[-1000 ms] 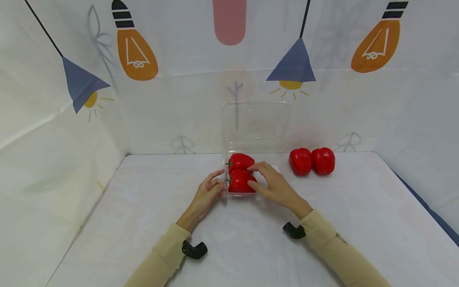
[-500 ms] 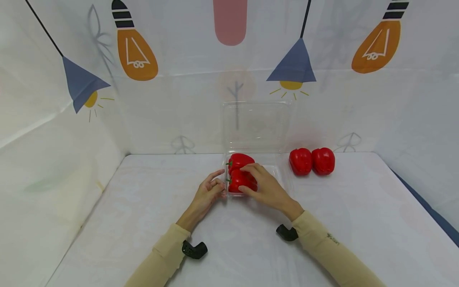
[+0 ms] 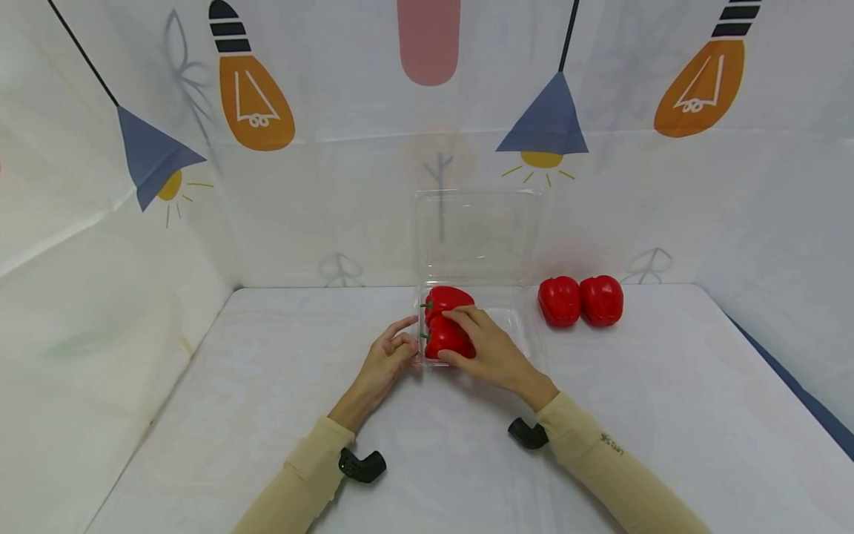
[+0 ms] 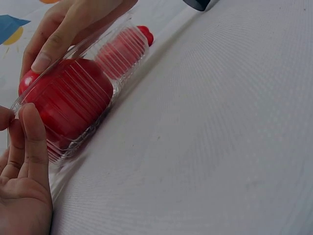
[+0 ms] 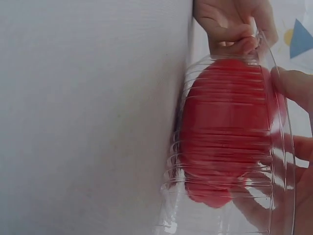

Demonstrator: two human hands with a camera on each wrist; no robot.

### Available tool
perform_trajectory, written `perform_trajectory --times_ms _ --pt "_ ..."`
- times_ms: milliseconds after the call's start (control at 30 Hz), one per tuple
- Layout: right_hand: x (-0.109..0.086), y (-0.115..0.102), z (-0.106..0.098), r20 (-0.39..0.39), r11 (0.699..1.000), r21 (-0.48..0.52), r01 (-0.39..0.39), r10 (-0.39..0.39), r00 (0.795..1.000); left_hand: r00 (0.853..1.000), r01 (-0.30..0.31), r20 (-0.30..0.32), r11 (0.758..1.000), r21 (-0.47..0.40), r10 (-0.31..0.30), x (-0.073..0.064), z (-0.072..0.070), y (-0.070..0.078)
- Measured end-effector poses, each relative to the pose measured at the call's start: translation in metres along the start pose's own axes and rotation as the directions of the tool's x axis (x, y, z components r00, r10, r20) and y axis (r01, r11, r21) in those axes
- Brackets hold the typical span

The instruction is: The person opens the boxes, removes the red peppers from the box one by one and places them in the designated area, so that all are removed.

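A clear plastic clamshell box (image 3: 512,320) stands near the back of the table, its lid (image 3: 477,231) raised against the wall. Two red bell peppers lie in its left half, stems leftward: a back one (image 3: 448,297) and a front one (image 3: 445,341). My right hand (image 3: 490,354) grips the front pepper from the right, thumb on its near side and fingers over its far side. At the box's left edge, my left hand (image 3: 385,361) pinches the rim. Through the ribbed wall, the front pepper (image 4: 73,105) shows in the left wrist view.
Two more red bell peppers, a left one (image 3: 559,301) and a right one (image 3: 602,300), sit side by side right of the box. A white cloth covers the table (image 3: 427,467). Printed sheets hang behind and at both sides.
My right hand has moved a little to the left, closing around the front pepper inside the box. The left hand stays at the box's left rim.
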State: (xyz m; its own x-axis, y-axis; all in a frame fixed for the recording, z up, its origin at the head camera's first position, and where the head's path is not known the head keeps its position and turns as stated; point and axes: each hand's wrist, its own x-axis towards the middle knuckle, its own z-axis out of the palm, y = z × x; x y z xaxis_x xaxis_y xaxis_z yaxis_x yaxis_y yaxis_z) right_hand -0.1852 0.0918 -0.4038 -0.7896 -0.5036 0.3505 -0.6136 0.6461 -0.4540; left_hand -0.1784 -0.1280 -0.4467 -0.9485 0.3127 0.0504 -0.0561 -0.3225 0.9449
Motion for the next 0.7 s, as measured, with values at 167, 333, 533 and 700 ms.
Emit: perform_trajectory --times_ms 167,333,533,700 --pt "0.0001 -0.0001 0.0007 -0.004 1.0 -0.006 0.004 -0.004 1.0 1.0 -0.001 0.002 1.0 0.003 0.001 -0.0003 -0.0002 -0.0002" --pt "0.0001 -0.0006 0.0008 -0.012 1.0 -0.013 0.006 -0.006 1.0 1.0 -0.007 0.004 1.0 0.0 0.007 0.0 -0.0004 -0.0013" --pt "-0.0003 -0.0015 -0.0003 -0.017 1.0 -0.002 -0.005 0.005 1.0 1.0 -0.007 0.005 1.0 -0.003 0.007 0.0006 -0.0002 -0.0017" --pt "0.0001 -0.0002 -0.0015 -0.034 0.999 0.025 -0.025 0.026 0.999 1.0 -0.001 0.001 1.0 -0.003 0.001 0.0011 -0.0001 -0.0013"
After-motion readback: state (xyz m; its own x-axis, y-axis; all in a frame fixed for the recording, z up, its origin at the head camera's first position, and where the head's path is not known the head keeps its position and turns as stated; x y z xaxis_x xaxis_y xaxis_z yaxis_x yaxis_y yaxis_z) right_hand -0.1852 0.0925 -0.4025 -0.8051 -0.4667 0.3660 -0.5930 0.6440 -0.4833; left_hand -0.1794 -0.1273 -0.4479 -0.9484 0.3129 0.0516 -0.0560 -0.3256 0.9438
